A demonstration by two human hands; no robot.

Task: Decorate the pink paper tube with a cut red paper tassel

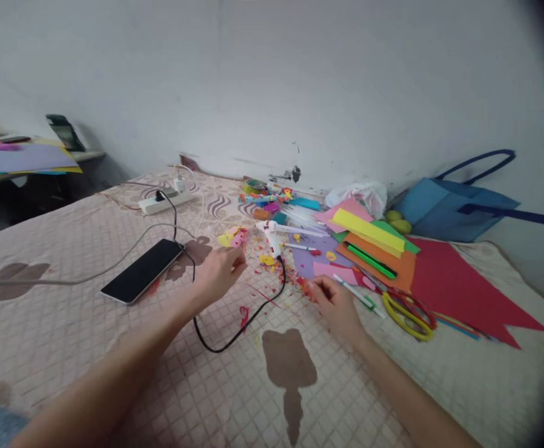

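My left hand (220, 269) is closed, its fingers curled above the tablecloth; whatever they hold, if anything, is hidden. Just beyond it lies a bunch of yellow and pink paper pieces (234, 236). Thumb and fingers of my right hand (336, 306) are pinched together at an orange paper scrap (306, 289), among many small red and yellow cuttings. Between the hands, farther back, a white glue gun (272, 239) rests with its black cord looping toward me. A white stick with a green end (358, 295) lies beside my right hand.
To the left are a phone (143, 272) and a power strip (165, 202) with cables. On the right sit scissors (406, 316), coloured paper (458, 289), a green pen (370, 260) and a blue bag (453, 208). A wall runs behind the table.
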